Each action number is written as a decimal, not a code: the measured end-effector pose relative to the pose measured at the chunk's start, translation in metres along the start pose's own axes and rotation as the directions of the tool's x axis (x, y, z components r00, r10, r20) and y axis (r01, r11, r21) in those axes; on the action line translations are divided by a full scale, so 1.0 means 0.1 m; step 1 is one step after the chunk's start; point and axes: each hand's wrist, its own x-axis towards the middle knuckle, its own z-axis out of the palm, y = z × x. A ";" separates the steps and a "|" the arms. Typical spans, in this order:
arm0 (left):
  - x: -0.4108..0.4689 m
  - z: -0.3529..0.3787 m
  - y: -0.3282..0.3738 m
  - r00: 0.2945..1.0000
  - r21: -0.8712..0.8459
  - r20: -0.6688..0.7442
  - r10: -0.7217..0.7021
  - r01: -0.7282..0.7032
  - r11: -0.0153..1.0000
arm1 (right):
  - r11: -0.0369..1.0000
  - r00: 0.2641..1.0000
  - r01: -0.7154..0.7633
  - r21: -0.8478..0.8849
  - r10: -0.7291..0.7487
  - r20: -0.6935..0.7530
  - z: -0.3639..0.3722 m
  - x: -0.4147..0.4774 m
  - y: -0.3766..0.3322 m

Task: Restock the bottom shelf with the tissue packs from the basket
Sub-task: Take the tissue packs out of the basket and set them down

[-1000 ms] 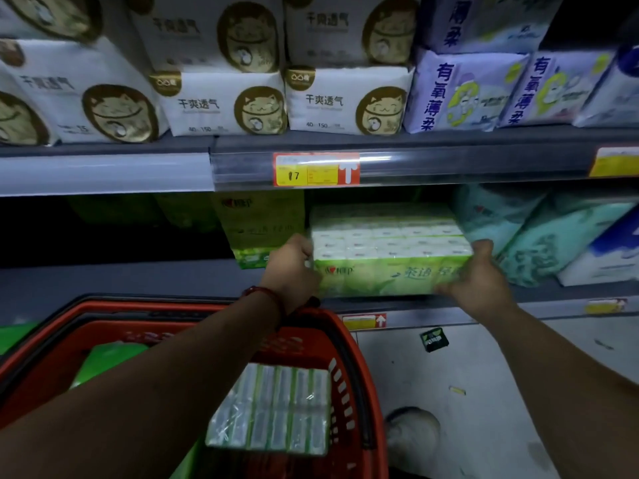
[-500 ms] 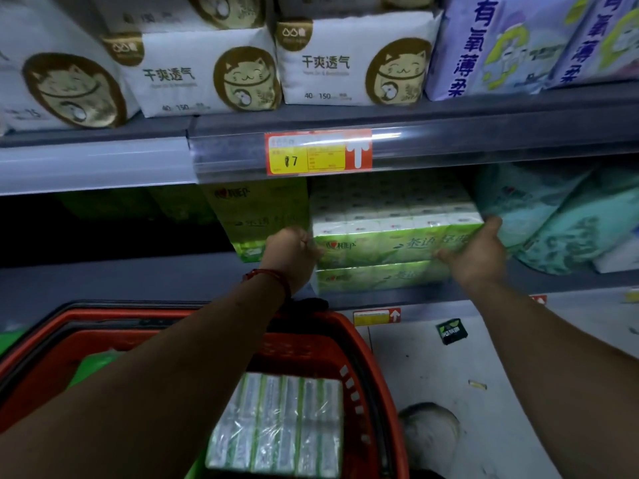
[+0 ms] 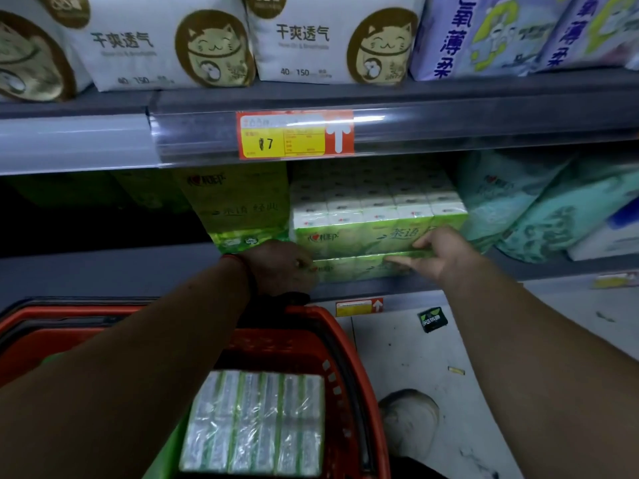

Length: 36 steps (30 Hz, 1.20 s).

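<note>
Two green tissue packs lie stacked on the bottom shelf [image 3: 103, 271]. The upper tissue pack [image 3: 373, 233] rests on the lower tissue pack [image 3: 349, 271]. My left hand [image 3: 280, 267] is curled in a loose fist against the left front corner of the stack, at the lower pack's height. My right hand [image 3: 439, 254] lies flat on the front of the stack, with its fingers along the seam between the packs and its thumb on the upper one. Another wrapped tissue pack [image 3: 256, 420] lies in the red basket [image 3: 340, 344] under my left arm.
An upright green pack [image 3: 238, 202] stands left of the stack and teal packs [image 3: 518, 209] stand to its right. The shelf left of the upright pack is dark. The upper shelf's price rail [image 3: 297, 134] overhangs the stack. A shoe [image 3: 408, 416] is on the floor beside the basket.
The pack held at both ends has gone deeper onto the shelf and now rests on the lower pack. My left hand dropped to the lower pack; my right hand moved from the end to the front.
</note>
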 end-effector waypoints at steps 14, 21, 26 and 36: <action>-0.13 -0.01 0.06 0.995 -0.062 -0.071 -0.075 0.071 0.996 | 0.833 0.995 0.051 -0.550 -0.088 -0.041 -0.02 -0.02 0.00; -0.84 -0.24 -0.05 0.930 0.570 -0.090 0.356 -0.245 0.785 | 0.261 0.882 0.217 -0.941 -0.466 0.075 0.01 -0.52 0.10; -1.43 -0.37 -0.34 0.812 0.686 -0.082 0.578 -0.374 0.624 | -0.111 0.739 0.532 -0.839 -0.422 0.525 0.20 -1.26 0.35; -2.00 -0.37 -1.03 0.774 0.715 0.073 0.629 -0.480 0.508 | -0.398 0.673 0.653 -0.645 -0.085 0.734 0.23 -2.40 1.09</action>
